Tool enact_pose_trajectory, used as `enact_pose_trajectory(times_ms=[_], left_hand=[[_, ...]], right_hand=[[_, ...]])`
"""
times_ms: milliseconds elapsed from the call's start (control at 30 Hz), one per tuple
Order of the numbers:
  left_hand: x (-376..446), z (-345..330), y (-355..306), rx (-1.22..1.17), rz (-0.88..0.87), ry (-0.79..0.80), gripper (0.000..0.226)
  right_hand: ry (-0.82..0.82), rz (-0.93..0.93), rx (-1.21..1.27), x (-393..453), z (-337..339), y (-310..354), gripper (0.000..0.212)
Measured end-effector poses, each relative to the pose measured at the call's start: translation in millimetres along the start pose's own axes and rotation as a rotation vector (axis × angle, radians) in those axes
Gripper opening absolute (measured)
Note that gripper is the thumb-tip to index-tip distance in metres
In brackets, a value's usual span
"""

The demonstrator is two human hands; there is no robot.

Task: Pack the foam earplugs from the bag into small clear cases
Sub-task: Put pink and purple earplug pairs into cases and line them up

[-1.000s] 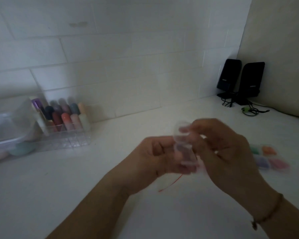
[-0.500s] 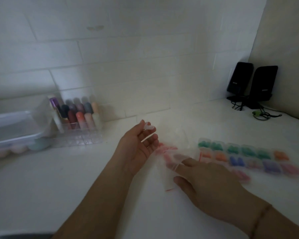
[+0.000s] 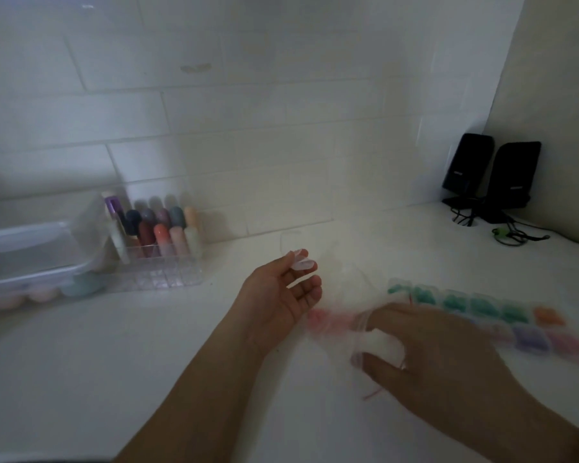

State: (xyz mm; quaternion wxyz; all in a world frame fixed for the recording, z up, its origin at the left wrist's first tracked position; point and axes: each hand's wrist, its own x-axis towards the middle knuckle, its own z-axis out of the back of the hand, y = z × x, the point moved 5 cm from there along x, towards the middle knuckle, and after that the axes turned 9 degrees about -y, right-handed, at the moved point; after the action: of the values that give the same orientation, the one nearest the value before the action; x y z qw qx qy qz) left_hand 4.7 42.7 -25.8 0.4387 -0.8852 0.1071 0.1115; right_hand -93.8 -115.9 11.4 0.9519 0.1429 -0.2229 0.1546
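Note:
My left hand (image 3: 278, 302) is palm up above the white counter, and its fingertips hold a small clear case (image 3: 303, 262). My right hand (image 3: 438, 359) lies lower right, thumb and fingers curled round the mouth of a clear zip bag (image 3: 365, 335) with a red seal strip. Blurred pink earplugs (image 3: 328, 320) show through the bag between the two hands. Behind my right hand lie two rows of filled clear cases (image 3: 482, 305) holding green, orange, purple and pink earplugs.
A clear organiser (image 3: 161, 262) with several coloured tubes stands at the back left beside a lidded plastic box (image 3: 30, 259). Two black speakers (image 3: 492, 175) with cables sit in the back right corner. The tiled wall runs close behind.
The hands, joined on the clear case a second ago, have parted. My left hand kept the case; my right hand dropped to the bag and now grips its mouth. The view shifted right.

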Motion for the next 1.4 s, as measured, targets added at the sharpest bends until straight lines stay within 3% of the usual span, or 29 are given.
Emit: enact_pose_trajectory(times_ms=[67, 200, 300, 367, 467, 567, 667, 767, 933, 1033, 1167, 1333, 1400], left_hand=[[-3, -5, 3, 0.017, 0.021, 0.043, 0.022], [-7, -10, 6, 0.051, 0.030, 0.076, 0.025], [-7, -11, 8, 0.059, 0.029, 0.089, 0.027], [-9, -13, 9, 0.053, 0.035, 0.111, 0.030], [-15, -20, 14, 0.057, 0.090, 0.190, 0.038], [-22, -27, 22, 0.059, 0.168, 0.258, 0.045], [-24, -28, 26, 0.059, 0.203, 0.273, 0.049], [-26, -29, 27, 0.061, 0.225, 0.280, 0.052], [-29, -30, 26, 0.051, 0.230, 0.308, 0.040], [-29, -30, 26, 0.055, 0.217, 0.306, 0.050], [-31, -31, 26, 0.058, 0.223, 0.342, 0.043], [-34, -35, 27, 0.041, 0.239, 0.390, 0.041], [-36, -36, 27, 0.039, 0.245, 0.409, 0.041]], right_hand=[[0.036, 0.001, -0.022, 2, 9, -8, 0.034], [0.299, -0.075, 0.123, 0, 26, -21, 0.021], [0.320, -0.133, 0.460, 4, 49, -35, 0.026], [0.201, -0.168, 0.718, 7, 60, -45, 0.051], [0.038, -0.213, 0.986, 11, 53, -53, 0.059], [0.014, -0.271, 1.182, 18, 35, -40, 0.036], [-0.114, -0.308, 1.251, 23, 23, -27, 0.013], [-0.218, -0.256, 1.165, 27, 18, -21, 0.009], [-0.361, -0.033, 0.441, 23, 17, -11, 0.017], [-0.362, -0.050, 0.422, 23, 13, -5, 0.023], [-0.448, -0.020, 0.307, 26, 15, -6, 0.007], [-0.371, -0.059, 0.243, 24, 6, -2, 0.022], [-0.357, -0.098, 0.205, 23, 5, 0, 0.017]])
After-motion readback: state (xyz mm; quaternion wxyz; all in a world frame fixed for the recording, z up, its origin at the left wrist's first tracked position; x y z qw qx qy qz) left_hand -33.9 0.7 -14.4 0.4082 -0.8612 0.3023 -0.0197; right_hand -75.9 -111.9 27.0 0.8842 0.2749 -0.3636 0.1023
